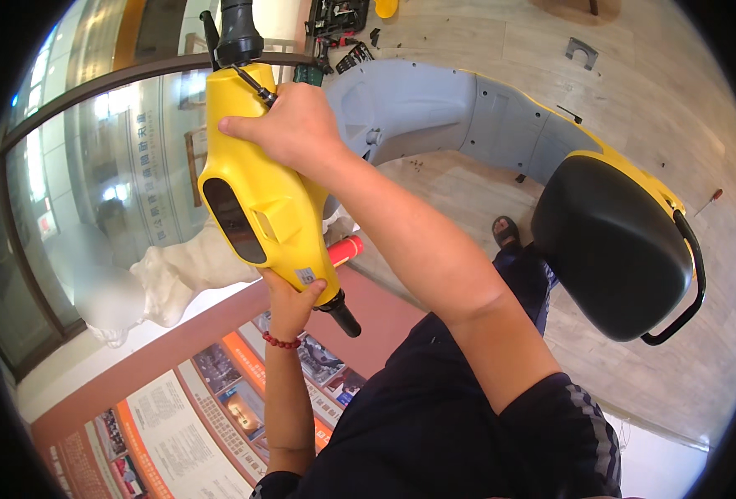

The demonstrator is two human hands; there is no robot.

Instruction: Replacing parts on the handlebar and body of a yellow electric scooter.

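Note:
A yellow scooter handlebar cover [297, 229] with a dark oval display panel [233, 220] lies slantwise in front of me. My right hand [297, 125] grips its upper part, thumb across the yellow face and other fingers mostly hidden behind the edge. Beside that hand a black lever [254, 83] sticks out, and a black handlebar grip [239, 33] extends upward. My left hand [289, 301], with a red bead bracelet at the wrist, holds the lower end, thumb on the cover and fingers underneath. The other black grip [343, 316] pokes out there.
Grey-blue scooter panels [409, 96] curve right to a black seat [613, 249] with a rear rail [691, 283]. Tools and a case [335, 21], a grey bracket [582, 53] and a screwdriver [711, 200] lie on the floor. Left are a glass pane and a pale statue [197, 262].

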